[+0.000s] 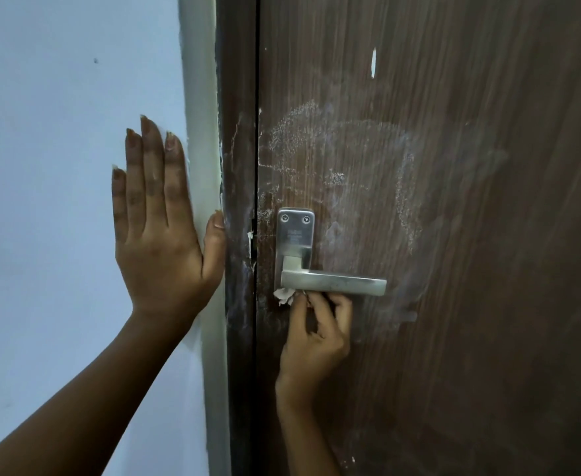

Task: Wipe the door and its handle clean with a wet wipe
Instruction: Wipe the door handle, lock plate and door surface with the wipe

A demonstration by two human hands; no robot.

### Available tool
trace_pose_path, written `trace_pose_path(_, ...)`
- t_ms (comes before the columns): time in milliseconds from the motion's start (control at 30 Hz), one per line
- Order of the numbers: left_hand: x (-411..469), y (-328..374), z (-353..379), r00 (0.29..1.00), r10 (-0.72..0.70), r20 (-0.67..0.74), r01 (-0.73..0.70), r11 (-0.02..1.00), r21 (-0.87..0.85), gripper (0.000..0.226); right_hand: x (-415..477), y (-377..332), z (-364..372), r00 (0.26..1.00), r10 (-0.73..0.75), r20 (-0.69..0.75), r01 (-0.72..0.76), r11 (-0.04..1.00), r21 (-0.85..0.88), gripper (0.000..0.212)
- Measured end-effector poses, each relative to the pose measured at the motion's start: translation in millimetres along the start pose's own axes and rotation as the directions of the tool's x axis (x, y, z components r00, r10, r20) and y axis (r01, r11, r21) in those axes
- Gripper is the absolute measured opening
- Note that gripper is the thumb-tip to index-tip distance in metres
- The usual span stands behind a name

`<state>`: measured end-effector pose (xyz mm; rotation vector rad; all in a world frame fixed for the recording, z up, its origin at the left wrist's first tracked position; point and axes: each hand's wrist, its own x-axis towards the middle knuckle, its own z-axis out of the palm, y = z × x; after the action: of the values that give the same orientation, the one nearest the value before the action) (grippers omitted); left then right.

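Note:
A dark brown wooden door point(454, 235) fills the right half, with pale smears and streaks above and around its handle. The handle point(333, 282) is a square metal lever on a silver plate point(294, 231), pointing right. My right hand point(311, 334) reaches up from below and presses a crumpled white wet wipe point(283, 296) against the underside of the lever near its pivot. Most of the wipe is hidden by my fingers. My left hand point(158, 228) lies flat with fingers spread on the wall, thumb at the door frame.
A pale blue wall point(58, 166) takes up the left side. A white trim strip point(201, 132) and the dark door frame point(237, 166), flecked with white paint, stand between the wall and the door. A small white chip point(373, 63) marks the door higher up.

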<state>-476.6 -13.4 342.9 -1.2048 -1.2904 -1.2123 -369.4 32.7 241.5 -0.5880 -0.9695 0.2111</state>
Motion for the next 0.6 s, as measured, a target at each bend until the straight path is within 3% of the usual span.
trace_pose_path(100,1.1,-0.9,0.4,1.000,0.006,0.003,-0.006,1.000,0.005,0.062,-2.5,-1.1,2.4,1.000,-0.012,-0.013,0.011,0.998,-0.057,0.016)
trace_pose_path(167,1.4,-1.6,-0.2,1.000,0.009,0.009,-0.009,1.000,0.010,0.063,-3.7,2.5,-9.3,0.978,-0.155,0.139,0.180,0.966,-0.186,0.018)
trace_pose_path(233,1.2,-0.8,-0.6,1.000,0.004,0.018,-0.004,1.000,-0.001,0.063,3.3,7.0,-24.2,0.883,-0.311,0.352,0.408,0.880,-0.244,0.021)
trace_pose_path(267,1.1,-0.3,-0.7,1.000,-0.003,0.020,0.003,1.000,-0.008,0.063,8.2,8.0,-28.1,0.857,-0.333,0.393,0.450,0.856,-0.256,0.022)
trace_pose_path(300,1.2,-0.3,-0.8,1.000,-0.008,0.022,0.008,1.000,-0.011,0.063,12.6,5.3,-28.5,0.880,-0.297,0.371,0.409,0.870,-0.274,0.023)
trace_pose_path(367,1.7,-0.7,-0.3,1.000,-0.010,0.020,0.010,1.000,-0.006,0.063,17.8,-4.4,-18.5,0.977,-0.102,0.187,0.153,0.947,-0.281,0.024)
trace_pose_path(433,0.7,-1.6,0.0,1.000,-0.007,0.021,0.007,1.000,0.002,0.063,16.3,-10.4,-5.6,0.999,-0.029,0.039,0.037,0.974,-0.225,0.025)
trace_pose_path(500,-0.1,-1.2,0.7,1.000,-0.005,0.018,0.005,1.000,0.000,0.063,11.3,-8.4,-0.1,0.997,-0.078,0.020,0.081,0.978,-0.192,0.023)
trace_pose_path(600,0.6,-1.0,1.5,1.000,0.004,0.004,-0.004,1.000,-0.003,0.062,9.9,-1.9,-8.0,0.977,-0.150,0.152,0.182,0.957,-0.227,0.020)
